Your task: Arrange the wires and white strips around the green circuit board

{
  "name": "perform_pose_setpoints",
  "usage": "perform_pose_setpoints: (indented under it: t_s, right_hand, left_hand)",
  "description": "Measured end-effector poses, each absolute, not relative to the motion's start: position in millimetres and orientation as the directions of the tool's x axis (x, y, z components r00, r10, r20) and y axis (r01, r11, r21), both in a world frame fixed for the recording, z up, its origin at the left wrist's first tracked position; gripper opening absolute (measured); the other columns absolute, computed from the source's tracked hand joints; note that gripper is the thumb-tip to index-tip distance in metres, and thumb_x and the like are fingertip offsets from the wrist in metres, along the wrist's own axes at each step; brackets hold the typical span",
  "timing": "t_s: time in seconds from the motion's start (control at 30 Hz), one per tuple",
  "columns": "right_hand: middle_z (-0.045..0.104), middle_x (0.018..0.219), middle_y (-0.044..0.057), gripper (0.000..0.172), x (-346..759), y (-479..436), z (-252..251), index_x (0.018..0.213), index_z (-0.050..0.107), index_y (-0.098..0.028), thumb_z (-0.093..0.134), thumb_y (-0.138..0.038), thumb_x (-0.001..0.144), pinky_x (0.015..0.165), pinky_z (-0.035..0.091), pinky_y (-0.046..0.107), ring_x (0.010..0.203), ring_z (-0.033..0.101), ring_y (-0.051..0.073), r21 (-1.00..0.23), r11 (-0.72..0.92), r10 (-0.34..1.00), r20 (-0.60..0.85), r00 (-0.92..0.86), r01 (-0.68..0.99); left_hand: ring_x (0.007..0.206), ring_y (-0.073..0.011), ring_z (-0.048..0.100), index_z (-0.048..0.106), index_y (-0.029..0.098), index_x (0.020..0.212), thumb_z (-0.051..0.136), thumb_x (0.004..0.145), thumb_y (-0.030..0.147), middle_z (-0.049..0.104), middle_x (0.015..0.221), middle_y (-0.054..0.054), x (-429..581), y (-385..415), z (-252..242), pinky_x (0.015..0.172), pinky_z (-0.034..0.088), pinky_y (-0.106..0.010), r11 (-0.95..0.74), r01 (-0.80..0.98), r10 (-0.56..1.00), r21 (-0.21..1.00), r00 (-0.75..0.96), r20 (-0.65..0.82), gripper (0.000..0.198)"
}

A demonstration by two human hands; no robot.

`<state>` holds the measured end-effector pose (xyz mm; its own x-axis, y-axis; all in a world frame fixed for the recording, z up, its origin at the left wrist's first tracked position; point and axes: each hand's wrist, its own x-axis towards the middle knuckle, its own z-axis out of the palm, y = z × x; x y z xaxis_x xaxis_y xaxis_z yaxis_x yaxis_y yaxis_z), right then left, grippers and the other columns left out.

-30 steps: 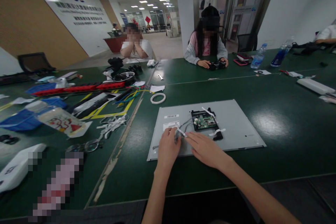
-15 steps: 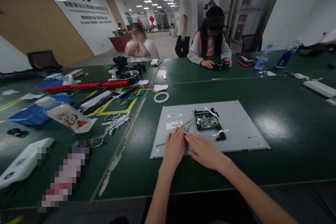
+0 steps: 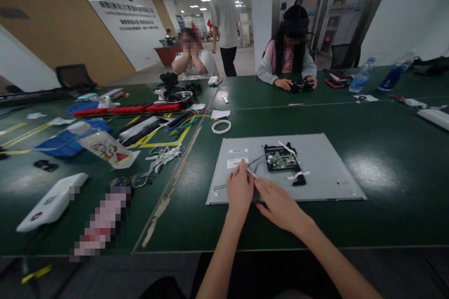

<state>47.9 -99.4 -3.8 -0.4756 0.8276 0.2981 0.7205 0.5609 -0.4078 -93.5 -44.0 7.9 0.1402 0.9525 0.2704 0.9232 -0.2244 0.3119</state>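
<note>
A grey flat display panel [image 3: 322, 168] lies back side up on the green table, near its front edge. My left hand [image 3: 240, 191] rests on the panel's left part, fingers stretched out beside a strip of white tape [image 3: 251, 173]. Close by on the right, my right hand [image 3: 280, 205] lies with its fingers extended, fingertips at the strip's lower end. Grey cables [image 3: 257, 161] run from the black bracket with a green circuit board [image 3: 281, 160] toward my fingers. More white tape [image 3: 298, 175] crosses the bracket's lower arm. What lies under my palms is hidden.
A tape roll [image 3: 221, 126] stands behind the panel. Left are white cords [image 3: 166, 156], eyeglasses [image 3: 140, 180], a white device [image 3: 52, 203], a blue tray [image 3: 66, 142] and a red power strip [image 3: 126, 110]. Bottles [image 3: 361, 76] stand at right. Several people are beyond the table.
The view has turned slightly left. The white strip between my hands now shows more clearly. Both hands stay at the same place on the panel. A person in the background has walked left.
</note>
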Motion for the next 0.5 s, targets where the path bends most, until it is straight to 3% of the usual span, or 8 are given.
perform_pose_setpoints:
  t_s: [0.5]
  right_hand:
    - [0.039,0.143,0.013,0.053,47.9,-104.4,-3.4,0.138,0.040,-0.011,0.046,-0.024,0.087,0.109,0.033,0.043,0.133,0.033,0.023,-0.399,0.546,0.837,0.294,-0.461,0.736]
  left_hand:
    - [0.120,-0.0222,0.051,0.052,0.021,0.123,0.051,0.086,0.031,0.062,0.122,-0.008,-92.8,-34.8,3.1,0.106,0.027,-0.041,-0.111,0.918,0.962,0.381,0.003,0.273,0.039]
